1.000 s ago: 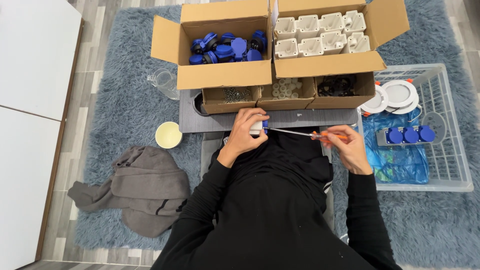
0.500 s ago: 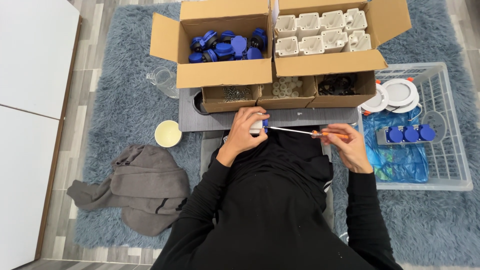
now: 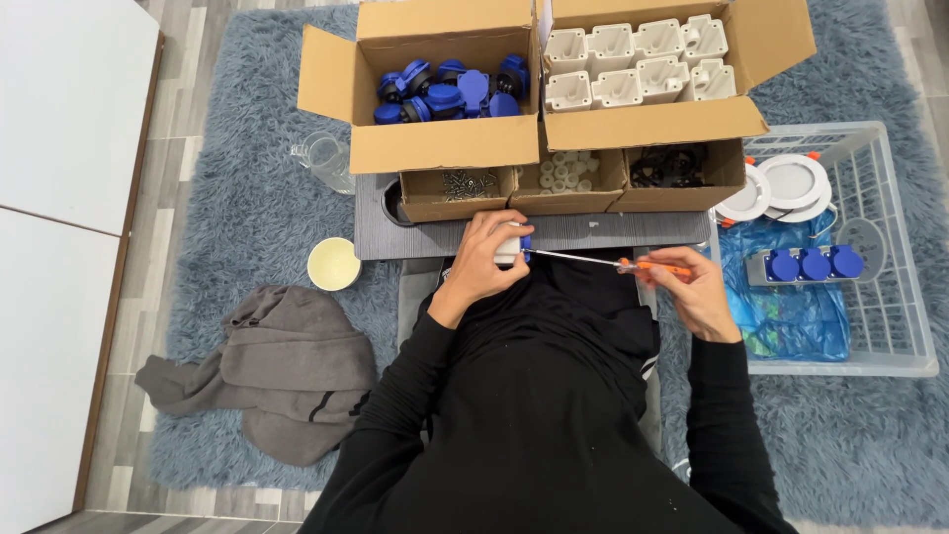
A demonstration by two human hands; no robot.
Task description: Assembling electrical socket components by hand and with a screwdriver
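1. Your left hand [image 3: 484, 262] is curled shut around a small white-and-blue socket part [image 3: 511, 244], held just over the near edge of the dark grey board [image 3: 593, 233].
2. Your right hand [image 3: 692, 292] pinches the orange handle of a screwdriver [image 3: 603, 262]; its shaft runs level to the part, tip touching it.
3. Just beyond the board stand three small trays: screws [image 3: 465, 184], white caps [image 3: 565, 172], black rings [image 3: 672, 163] (they wall off the far side).
4. Behind them sit two open cartons: blue covers [image 3: 450, 89] and eight white housings [image 3: 633, 61].
5. To your right, a white wire basket [image 3: 890, 297] holds two round white lamps [image 3: 781, 186] and a strip with three blue sockets [image 3: 813, 264].
6. On the left of the blue rug [image 3: 247, 208] lie a cup [image 3: 333, 263], a glass jug [image 3: 324, 160] and a grey garment [image 3: 277, 366]; there the rug has open room.
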